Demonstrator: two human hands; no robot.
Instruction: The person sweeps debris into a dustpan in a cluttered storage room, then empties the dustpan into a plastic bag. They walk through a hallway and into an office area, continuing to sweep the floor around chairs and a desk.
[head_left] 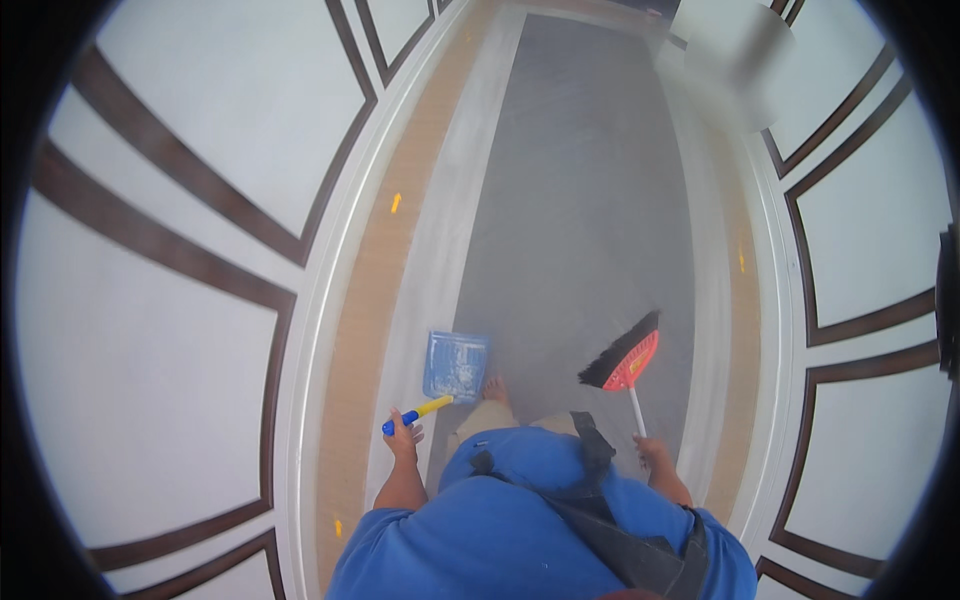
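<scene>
Left hand (404, 437) and right hand (653, 455), both fisted, low, well apart

blue dustpan (455, 366) low; red broom (622, 358) tilted

The dustpan (456, 365) is looking like glossy blue plastic, its handle (416, 413) smooth yellow and blue. The broom (622, 358) is showing a red plastic head and dark coarse bristles. The floor (585, 230) is appearing grey and matt, the walls (200, 130) smooth.
</scene>
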